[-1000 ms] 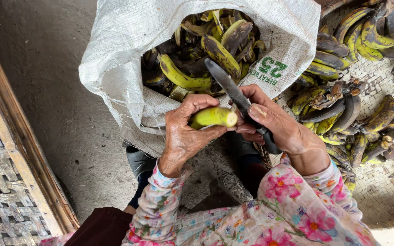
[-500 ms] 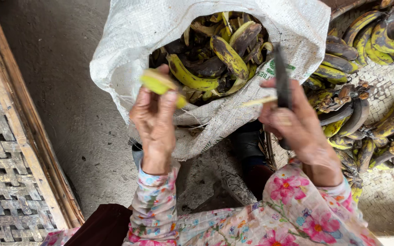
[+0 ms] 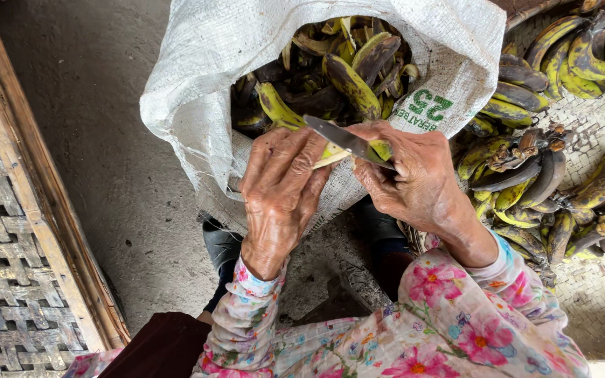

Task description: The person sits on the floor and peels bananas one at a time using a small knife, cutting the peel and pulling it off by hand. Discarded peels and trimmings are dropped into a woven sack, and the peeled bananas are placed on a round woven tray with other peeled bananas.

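Head view looks down on two hands working over a white woven plastic sack (image 3: 197,77) stuffed with green-yellow, black-blotched banana peels (image 3: 348,77). Left hand (image 3: 281,185) has its fingers wrapped around a pale yellow peeled banana (image 3: 334,152), held just in front of the sack's mouth. Right hand (image 3: 414,175) has its fingers closed on the handle of a grey steel-bladed knife (image 3: 344,138), whose blade lies across the banana. Bunches of dark-spotted bananas (image 3: 540,182) lie on the floor at right; a woven bamboo mat (image 3: 1,280) lies at left.
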